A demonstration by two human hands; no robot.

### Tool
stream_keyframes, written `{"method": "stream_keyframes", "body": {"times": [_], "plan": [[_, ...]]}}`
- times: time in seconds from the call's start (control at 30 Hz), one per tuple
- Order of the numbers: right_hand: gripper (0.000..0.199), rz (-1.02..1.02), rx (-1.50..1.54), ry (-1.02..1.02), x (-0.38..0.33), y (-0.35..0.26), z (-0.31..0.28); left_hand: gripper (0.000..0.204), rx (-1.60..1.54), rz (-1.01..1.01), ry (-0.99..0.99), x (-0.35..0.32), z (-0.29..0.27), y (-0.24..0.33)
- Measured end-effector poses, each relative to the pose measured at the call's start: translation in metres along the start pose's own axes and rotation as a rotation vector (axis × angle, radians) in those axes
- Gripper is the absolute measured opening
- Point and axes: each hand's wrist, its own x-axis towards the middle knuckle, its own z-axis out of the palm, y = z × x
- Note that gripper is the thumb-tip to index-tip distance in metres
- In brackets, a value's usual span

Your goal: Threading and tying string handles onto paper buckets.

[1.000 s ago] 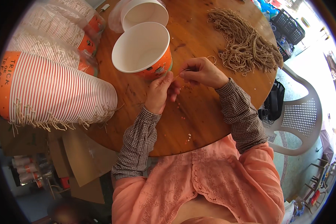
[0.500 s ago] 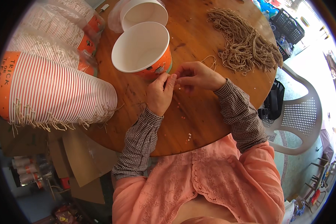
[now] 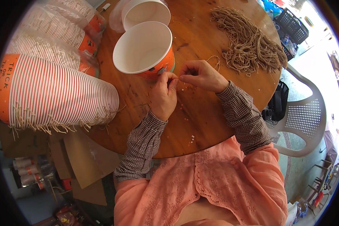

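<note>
In front of me a paper bucket (image 3: pixel 143 49), white inside and orange with dark print outside, is tilted so its mouth faces me. My left hand (image 3: pixel 164 96) is closed at its near right side, thumb and forefinger pinched together; what they hold is too small to make out. Just to the right, my right hand (image 3: pixel 204 76) also pinches, its fingertips close to the left ones. A thin tan cord (image 3: pixel 216 60) loops out from behind the right hand, and the fingers appear closed on its hidden part.
A long nested stack of striped-looking buckets (image 3: pixel 64 92) with knotted cord ends lies at left, bagged stacks (image 3: pixel 45 47) behind it. Another white bucket (image 3: pixel 147 15) stands beyond. A heap of tan cord (image 3: pixel 248 43) lies far right. Small paper dots (image 3: pixel 192 138) dot the wooden table (image 3: pixel 211 120). A plastic chair (image 3: pixel 305 116) stands right.
My fingertips have drawn slightly apart, the right hand lifting a little away from the left. The left hand has shifted slightly toward me. The bucket stays in nearly the same place.
</note>
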Motion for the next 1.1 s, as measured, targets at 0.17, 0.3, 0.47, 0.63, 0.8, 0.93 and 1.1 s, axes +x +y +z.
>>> {"method": "stream_keyframes", "body": {"times": [0.17,0.3,0.47,0.63,0.8,0.93,1.1], "plan": [[0.016,-0.066,0.01,0.033,-0.001,-0.002,0.0,0.009,0.09,0.18,0.096,0.0,0.001,0.009],[0.016,-0.042,-0.014,0.021,-0.003,-0.006,-0.001,0.01,0.17,0.291,0.141,0.003,-0.002,0.016],[0.015,-0.004,-0.007,0.048,-0.005,-0.009,0.004,0.012,0.348,0.464,0.226,0.007,0.002,0.009],[0.019,0.025,0.022,-0.021,-0.006,-0.01,0.003,0.009,0.402,0.472,0.211,0.006,-0.002,0.006],[0.015,-0.013,0.032,-0.014,-0.005,-0.01,0.005,0.005,0.438,0.518,0.227,0.008,-0.007,0.011],[0.014,-0.046,0.134,-0.027,-0.009,-0.016,0.002,0.013,0.504,0.712,0.318,0.01,-0.018,0.029],[0.012,-0.145,-0.08,0.234,-0.007,-0.001,0.001,0.034,0.64,0.675,0.478,0.017,-0.058,0.034]]}}
